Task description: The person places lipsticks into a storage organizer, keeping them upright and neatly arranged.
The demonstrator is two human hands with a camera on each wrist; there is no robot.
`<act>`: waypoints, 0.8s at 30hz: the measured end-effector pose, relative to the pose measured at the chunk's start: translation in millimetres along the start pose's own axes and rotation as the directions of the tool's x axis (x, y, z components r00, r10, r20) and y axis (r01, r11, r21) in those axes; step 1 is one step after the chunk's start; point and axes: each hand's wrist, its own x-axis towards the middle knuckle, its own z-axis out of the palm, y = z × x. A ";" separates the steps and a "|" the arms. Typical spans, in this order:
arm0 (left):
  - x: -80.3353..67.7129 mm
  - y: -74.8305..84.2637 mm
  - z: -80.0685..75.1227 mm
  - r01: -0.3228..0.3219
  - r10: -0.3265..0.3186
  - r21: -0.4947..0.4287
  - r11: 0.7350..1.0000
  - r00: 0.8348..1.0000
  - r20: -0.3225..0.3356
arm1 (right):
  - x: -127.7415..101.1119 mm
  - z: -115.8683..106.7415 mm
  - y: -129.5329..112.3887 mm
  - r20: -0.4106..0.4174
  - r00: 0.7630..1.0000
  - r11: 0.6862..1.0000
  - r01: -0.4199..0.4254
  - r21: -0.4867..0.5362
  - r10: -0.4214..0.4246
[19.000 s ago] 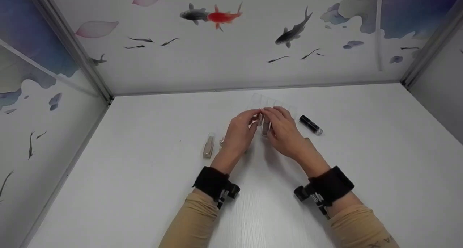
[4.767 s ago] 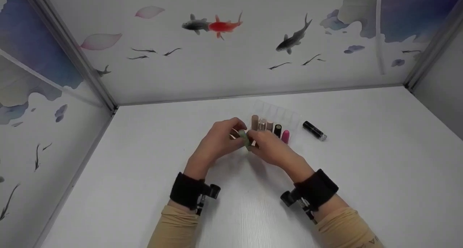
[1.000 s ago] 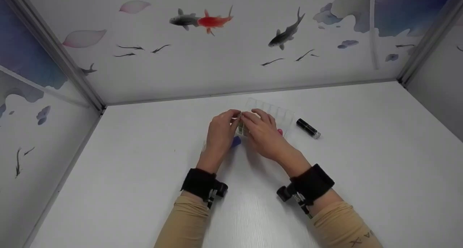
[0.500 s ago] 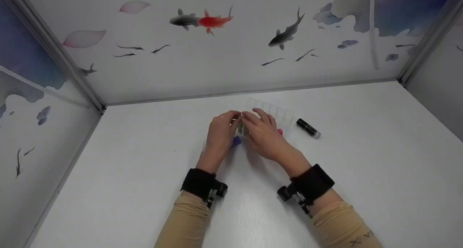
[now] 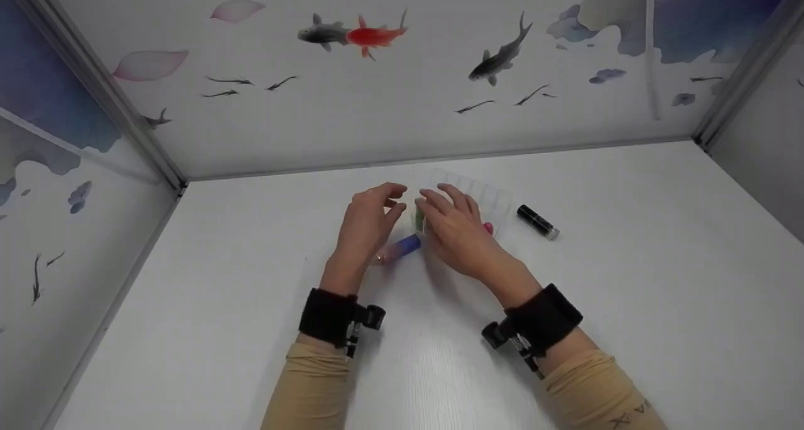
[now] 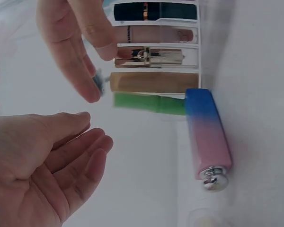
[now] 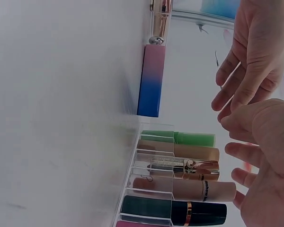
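My left hand (image 5: 367,220) is held in the air left of the clear compartment organizer (image 5: 502,196), fingers loosely bent around nothing. Over the organizer's front row hovers my right hand (image 5: 455,229), its fingers relaxed and spread, fingertips close to the tube tops. A green tube (image 7: 196,139) stands in the end compartment. Beside it come a beige tube (image 7: 196,151), a gold lipstick (image 7: 201,166), a nude-pink tube (image 7: 217,190) and a black tube with a gold band (image 7: 210,213). A bright pink one (image 5: 488,228) shows past my right hand.
A blue-to-pink tube with a silver ball end (image 6: 209,137) lies on the table in front of the organizer. Behind it lies a gold tube (image 7: 161,16), partly cut off. A black tube with a clear end (image 5: 537,221) lies to the right. Printed panels wall the table.
The green tube, between both hands earlier, now stands in the organizer. My left hand has moved off to the left, uncovering the blue-to-pink tube. The right hand has barely moved.
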 end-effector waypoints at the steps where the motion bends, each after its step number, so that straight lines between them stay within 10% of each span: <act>1: -0.8 0.4 -3.6 0.006 -0.006 0.006 1.000 1.000 0.006 | 0.1 -0.5 -0.9 -0.001 1.000 1.000 0.001 -0.002 -0.001; 10: -11.9 -2.9 -27.9 0.084 -0.110 0.165 0.983 0.982 0.152 | -0.1 -2.8 -11.1 -0.019 1.000 0.999 0.015 0.033 -0.014; 24: -27.0 -22.0 -39.4 0.206 -0.364 0.445 0.871 0.881 0.303 | -3.2 12.3 -31.8 0.051 0.998 0.979 0.034 0.202 -0.046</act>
